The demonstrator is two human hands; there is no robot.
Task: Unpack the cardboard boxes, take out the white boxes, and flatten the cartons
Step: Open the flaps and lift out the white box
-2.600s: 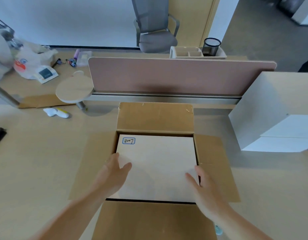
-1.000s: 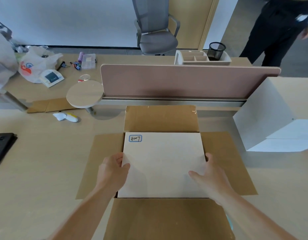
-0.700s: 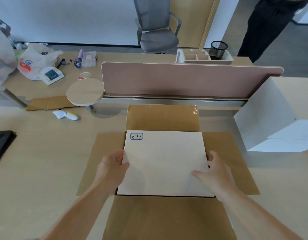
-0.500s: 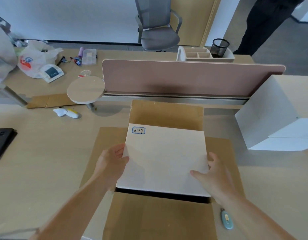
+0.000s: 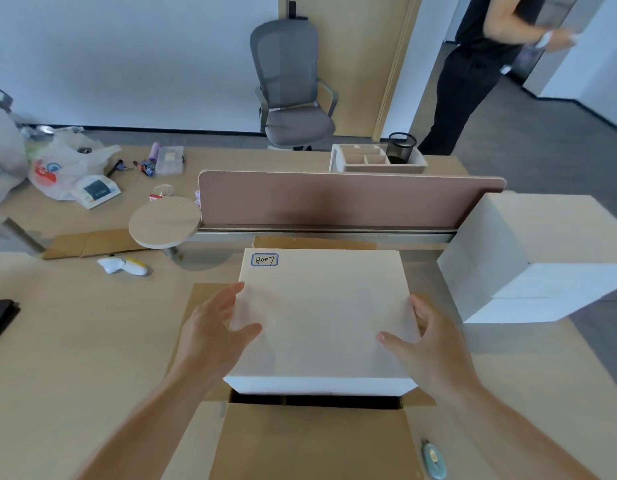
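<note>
**Operator:** What are the hands doing?

**Technician:** The left hand (image 5: pixel 213 327) and the right hand (image 5: pixel 428 344) are each gripping one side of the white box (image 5: pixel 327 313). The thumbs are lying on its top and the fingers are curling down its sides.

**Operator:** What is differing from the earlier frames?

**Technician:** The white box is rising out of the cardboard carton (image 5: pixel 310 441). Its near face is now showing above a dark gap. It is also covering most of the far flap, which lay exposed before.

**Operator:** Quantities?

**Technician:**
- Two hands are holding one white box over the one open carton.
- One stack of white boxes (image 5: pixel 542 254) is standing on the desk (image 5: pixel 57 341) to the right; I cannot tell how many it holds.
- One utility knife (image 5: pixel 434 460) is lying just right of the near flap.
- One flattened cardboard piece (image 5: pixel 88 242) is lying far left.
</note>
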